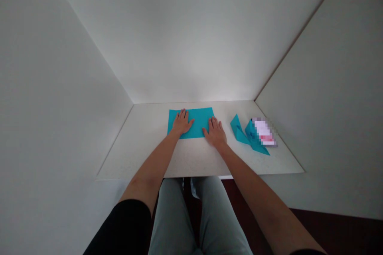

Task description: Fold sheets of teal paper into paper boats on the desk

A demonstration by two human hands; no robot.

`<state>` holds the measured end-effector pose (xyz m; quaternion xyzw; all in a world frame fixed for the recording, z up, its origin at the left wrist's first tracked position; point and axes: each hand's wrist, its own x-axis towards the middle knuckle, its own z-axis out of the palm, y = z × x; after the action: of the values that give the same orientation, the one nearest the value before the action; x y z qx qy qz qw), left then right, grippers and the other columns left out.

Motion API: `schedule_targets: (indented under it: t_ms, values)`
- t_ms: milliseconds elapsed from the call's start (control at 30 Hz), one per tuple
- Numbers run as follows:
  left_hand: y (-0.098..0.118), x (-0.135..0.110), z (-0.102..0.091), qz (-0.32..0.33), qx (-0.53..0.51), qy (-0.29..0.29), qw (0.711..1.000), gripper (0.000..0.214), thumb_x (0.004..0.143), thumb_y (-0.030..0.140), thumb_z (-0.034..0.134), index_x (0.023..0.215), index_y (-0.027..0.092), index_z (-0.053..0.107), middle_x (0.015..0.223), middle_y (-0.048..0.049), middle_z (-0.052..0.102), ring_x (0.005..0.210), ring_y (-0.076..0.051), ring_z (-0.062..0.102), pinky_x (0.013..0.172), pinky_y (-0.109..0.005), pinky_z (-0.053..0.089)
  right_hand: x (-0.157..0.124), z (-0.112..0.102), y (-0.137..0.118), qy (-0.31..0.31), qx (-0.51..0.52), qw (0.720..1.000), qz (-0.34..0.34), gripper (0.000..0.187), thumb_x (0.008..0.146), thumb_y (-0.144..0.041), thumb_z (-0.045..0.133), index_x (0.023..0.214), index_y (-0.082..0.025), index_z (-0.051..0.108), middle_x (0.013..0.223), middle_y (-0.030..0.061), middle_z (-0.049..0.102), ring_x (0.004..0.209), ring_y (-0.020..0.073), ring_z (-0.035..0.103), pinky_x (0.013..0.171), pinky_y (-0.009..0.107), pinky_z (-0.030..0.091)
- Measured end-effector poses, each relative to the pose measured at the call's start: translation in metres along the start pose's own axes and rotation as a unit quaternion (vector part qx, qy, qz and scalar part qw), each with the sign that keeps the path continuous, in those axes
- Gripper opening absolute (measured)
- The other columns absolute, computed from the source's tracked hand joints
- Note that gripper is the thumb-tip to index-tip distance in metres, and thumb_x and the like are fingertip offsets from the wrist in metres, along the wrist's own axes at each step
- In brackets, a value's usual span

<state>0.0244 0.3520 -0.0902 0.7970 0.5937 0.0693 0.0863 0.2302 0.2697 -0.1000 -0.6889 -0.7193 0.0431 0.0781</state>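
Note:
A flat blue sheet of paper (198, 123) lies on the white shelf. My left hand (182, 122) rests flat on the left part of the sheet, its fingers stretched out and pointing away from me. On the sheet's right edge lies my right hand (215, 130), palm down, with its fingers spread. Neither hand holds anything. To the right of my right hand is a folded blue paper shape (239, 130) with pointed ends, which reaches toward the right and nearer to me.
A blurred-out rectangular item (265, 132) lies against the folded paper on the right. White walls enclose the shelf (128, 147) at the left, back and right. The shelf's front edge runs just in front of my legs (179, 215).

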Motion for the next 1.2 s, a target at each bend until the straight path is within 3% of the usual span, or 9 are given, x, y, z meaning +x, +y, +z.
schedule_targets:
  t_ms: [200, 333, 467, 533, 600, 700, 867, 1033, 1200]
  values:
    - [-0.050, -0.004, -0.012, -0.067, 0.011, 0.019, 0.998, 0.091, 0.109, 0.058, 0.031, 0.171, -0.007, 0.025, 0.182, -0.0270, 0.018, 0.173, -0.035, 0.013, 0.141, -0.049, 0.007, -0.001, -0.001, 0.001, 0.005, 0.013, 1.000, -0.003, 0.082, 0.111, -0.052, 0.030, 0.171, 0.003, 0.030, 0.181, 0.0248, 0.024, 0.171, 0.0347, 0.022, 0.139, 0.053, 0.012]
    - [-0.049, -0.010, -0.016, -0.100, 0.028, 0.042, 0.994, 0.088, 0.110, 0.052, 0.029, 0.168, -0.014, 0.025, 0.179, -0.0324, 0.022, 0.172, -0.038, 0.013, 0.140, -0.052, 0.001, 0.000, 0.002, 0.003, 0.010, 0.026, 1.000, -0.008, 0.082, 0.111, -0.052, 0.029, 0.170, 0.004, 0.032, 0.181, 0.0257, 0.024, 0.170, 0.0359, 0.022, 0.140, 0.055, 0.012]
    - [-0.032, -0.031, -0.010, 0.108, 0.028, -0.002, 0.994, 0.072, 0.113, 0.041, 0.026, 0.175, 0.005, 0.027, 0.183, -0.0168, 0.026, 0.173, -0.029, 0.013, 0.140, -0.049, 0.010, 0.001, 0.004, 0.004, 0.038, 0.032, 0.999, -0.011, 0.080, 0.111, -0.051, 0.031, 0.170, 0.004, 0.031, 0.180, 0.0258, 0.029, 0.170, 0.0358, 0.025, 0.139, 0.055, 0.015]
    - [-0.027, -0.049, -0.007, 0.162, 0.031, -0.043, 0.985, 0.068, 0.114, 0.043, 0.025, 0.175, 0.014, 0.031, 0.184, -0.0101, 0.025, 0.173, -0.028, 0.015, 0.140, -0.049, 0.012, 0.002, 0.006, 0.005, 0.066, 0.040, 0.997, -0.019, 0.079, 0.112, -0.049, 0.030, 0.169, 0.005, 0.033, 0.178, 0.0262, 0.034, 0.168, 0.0362, 0.029, 0.139, 0.055, 0.018]
    - [-0.025, -0.073, -0.006, 0.121, 0.037, -0.042, 0.991, 0.069, 0.115, 0.047, 0.024, 0.175, 0.016, 0.034, 0.184, -0.0091, 0.024, 0.173, -0.029, 0.017, 0.140, -0.050, 0.013, 0.003, 0.008, 0.007, 0.085, 0.054, 0.994, -0.030, 0.078, 0.113, -0.050, 0.027, 0.168, 0.005, 0.035, 0.175, 0.0266, 0.039, 0.166, 0.0369, 0.033, 0.138, 0.056, 0.019]
    - [-0.030, -0.113, -0.009, -0.007, 0.046, -0.024, 0.999, 0.074, 0.114, 0.057, 0.027, 0.175, 0.015, 0.035, 0.183, -0.0129, 0.026, 0.170, -0.034, 0.025, 0.137, -0.055, 0.022, 0.005, 0.012, 0.010, 0.100, 0.073, 0.992, -0.039, 0.079, 0.113, -0.052, 0.024, 0.167, 0.005, 0.039, 0.173, 0.0263, 0.044, 0.165, 0.0370, 0.036, 0.138, 0.057, 0.018]
    - [-0.053, -0.168, -0.011, -0.204, 0.065, 0.068, 0.974, 0.084, 0.110, 0.062, 0.038, 0.172, 0.007, 0.037, 0.176, -0.0274, 0.036, 0.163, -0.045, 0.034, 0.130, -0.062, 0.030, 0.008, 0.017, 0.012, 0.115, 0.088, 0.989, -0.041, 0.076, 0.113, -0.052, 0.024, 0.166, -0.001, 0.043, 0.169, 0.0256, 0.050, 0.163, 0.0354, 0.040, 0.138, 0.058, 0.018]
    - [-0.072, -0.186, -0.010, -0.317, 0.044, 0.114, 0.941, 0.091, 0.107, 0.061, 0.045, 0.169, -0.005, 0.035, 0.175, -0.0355, 0.031, 0.168, -0.046, 0.023, 0.134, -0.061, 0.022, 0.007, 0.016, 0.014, 0.121, 0.096, 0.987, -0.047, 0.072, 0.112, -0.048, 0.030, 0.161, 0.002, 0.047, 0.165, 0.0282, 0.053, 0.161, 0.0355, 0.043, 0.137, 0.057, 0.019]
    - [-0.065, -0.191, -0.010, -0.371, 0.038, 0.130, 0.919, 0.098, 0.104, 0.061, 0.047, 0.166, -0.014, 0.032, 0.175, -0.0410, 0.024, 0.169, -0.050, 0.018, 0.135, -0.065, 0.017, 0.005, 0.011, 0.012, 0.152, 0.109, 0.980, -0.072, 0.064, 0.112, -0.043, 0.033, 0.157, -0.003, 0.052, 0.157, 0.0271, 0.061, 0.154, 0.0350, 0.050, 0.134, 0.058, 0.023]
